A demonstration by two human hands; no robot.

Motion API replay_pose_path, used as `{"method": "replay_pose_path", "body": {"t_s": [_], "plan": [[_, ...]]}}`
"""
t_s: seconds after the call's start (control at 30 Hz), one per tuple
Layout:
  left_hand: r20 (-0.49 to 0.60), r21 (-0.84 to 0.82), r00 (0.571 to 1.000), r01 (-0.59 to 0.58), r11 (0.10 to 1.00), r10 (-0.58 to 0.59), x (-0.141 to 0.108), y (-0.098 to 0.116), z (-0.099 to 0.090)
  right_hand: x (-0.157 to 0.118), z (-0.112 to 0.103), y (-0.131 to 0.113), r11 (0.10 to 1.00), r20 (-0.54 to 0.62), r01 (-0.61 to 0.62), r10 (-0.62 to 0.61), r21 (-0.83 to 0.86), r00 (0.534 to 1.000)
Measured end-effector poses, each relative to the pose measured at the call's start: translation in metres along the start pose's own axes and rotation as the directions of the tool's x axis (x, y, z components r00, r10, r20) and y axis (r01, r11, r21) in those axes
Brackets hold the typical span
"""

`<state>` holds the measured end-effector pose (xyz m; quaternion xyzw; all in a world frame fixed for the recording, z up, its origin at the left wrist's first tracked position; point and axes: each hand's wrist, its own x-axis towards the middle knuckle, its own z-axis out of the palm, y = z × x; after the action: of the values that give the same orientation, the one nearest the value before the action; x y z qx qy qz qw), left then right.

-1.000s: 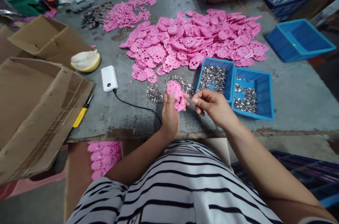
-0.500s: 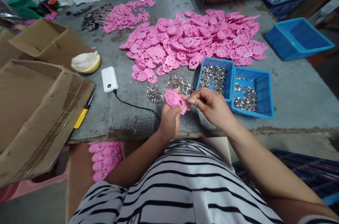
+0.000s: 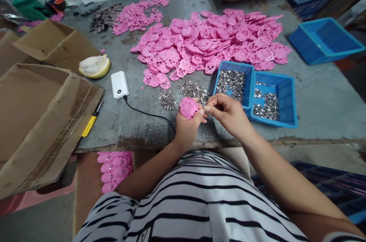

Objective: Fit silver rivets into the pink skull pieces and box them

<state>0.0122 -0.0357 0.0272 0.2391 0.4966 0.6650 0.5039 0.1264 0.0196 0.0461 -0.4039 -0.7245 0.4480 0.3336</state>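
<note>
My left hand (image 3: 187, 125) is closed around a pink plastic piece (image 3: 189, 108) over the table's near part. Beside it, my right hand (image 3: 225, 110) has thumb and forefinger pinched at my left fingertips; whatever is between them is too small to make out. Small metal parts (image 3: 193, 90) lie in a loose heap just beyond the hands, with a smaller metal heap (image 3: 167, 100) to its left. Two joined blue trays (image 3: 288, 101) with more metal parts stand to the right. Farther back spreads a large pile of pink pieces (image 3: 206, 42).
At left are cardboard boxes (image 3: 42, 112), a yellow-handled tool (image 3: 90, 125), a fruit peel (image 3: 95, 67) and a white power bank (image 3: 119, 85) with a black cable. A blue bin (image 3: 326, 42) sits at right. Small pink parts (image 3: 135, 17) lie at the back.
My left hand has turned the pink piece so its face shows rounder, and its thumb has moved right, towards my right fingertips. My right hand stays pinched in nearly the same place.
</note>
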Motion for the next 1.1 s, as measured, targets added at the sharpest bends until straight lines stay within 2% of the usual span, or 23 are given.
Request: {"method": "replay_pose_path", "body": {"t_s": [0.13,0.27,0.4,0.6,0.77,0.9,1.03,1.1], "plan": [[0.075,-0.228,0.997,0.035,0.973,-0.019,-0.002,0.004,-0.001,-0.002,0.001,-0.001,0.993,-0.034,-0.024,0.029,0.119,0.999],[0.12,-0.343,0.991,0.101,0.934,-0.063,-0.003,0.006,0.0,-0.003,0.0,-0.004,1.0,0.008,0.003,-0.003,0.015,1.0],[0.11,-0.38,0.991,0.11,0.919,-0.074,-0.004,0.006,0.003,-0.003,0.001,-0.006,0.999,0.053,0.009,-0.006,-0.043,0.999],[0.127,-0.377,0.99,0.097,0.921,-0.053,-0.002,0.003,0.002,-0.001,0.001,-0.004,0.999,0.08,0.01,-0.007,-0.033,0.997],[0.134,-0.363,0.99,0.092,0.927,-0.046,-0.002,0.002,0.001,-0.002,0.004,0.0,0.998,0.04,0.037,-0.035,-0.043,0.999],[0.146,-0.352,0.989,0.075,0.933,-0.025,-0.003,0.003,0.002,-0.009,0.014,0.002,0.979,-0.05,0.131,-0.14,-0.154,0.989],[0.156,-0.346,0.986,0.107,0.932,-0.055,-0.002,0.004,0.0,-0.008,0.018,0.01,0.888,-0.119,0.298,-0.358,-0.351,0.926],[0.135,-0.334,0.988,0.114,0.936,-0.072,-0.001,0.004,-0.001,0.002,0.009,0.018,0.858,-0.158,0.304,-0.396,-0.414,0.904]]}}
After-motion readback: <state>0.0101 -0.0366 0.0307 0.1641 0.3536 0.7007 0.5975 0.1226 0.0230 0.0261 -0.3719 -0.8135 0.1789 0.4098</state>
